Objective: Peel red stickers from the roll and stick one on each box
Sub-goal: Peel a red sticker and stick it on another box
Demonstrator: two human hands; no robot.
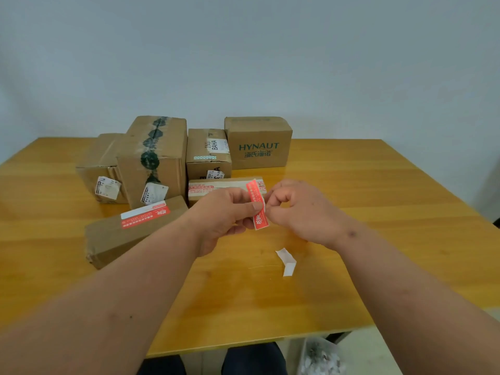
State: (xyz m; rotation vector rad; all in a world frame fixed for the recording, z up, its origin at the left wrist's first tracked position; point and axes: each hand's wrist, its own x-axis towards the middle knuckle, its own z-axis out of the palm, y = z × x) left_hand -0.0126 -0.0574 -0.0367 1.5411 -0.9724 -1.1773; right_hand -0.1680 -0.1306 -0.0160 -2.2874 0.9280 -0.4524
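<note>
Both hands pinching a red sticker (258, 204) over the table (378, 212)
Left hand (224, 215) and right hand (295, 209) are gripping it upright with curled fingers, just in front of the flat box (216, 189); a long box (130, 231) at left is already wearing one

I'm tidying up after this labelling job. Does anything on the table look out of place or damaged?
A loose white backing strip lies creased on the table, near the right hand. Old labels on two rear boxes are torn and curling. The long box with a red sticker sits askew.
</note>
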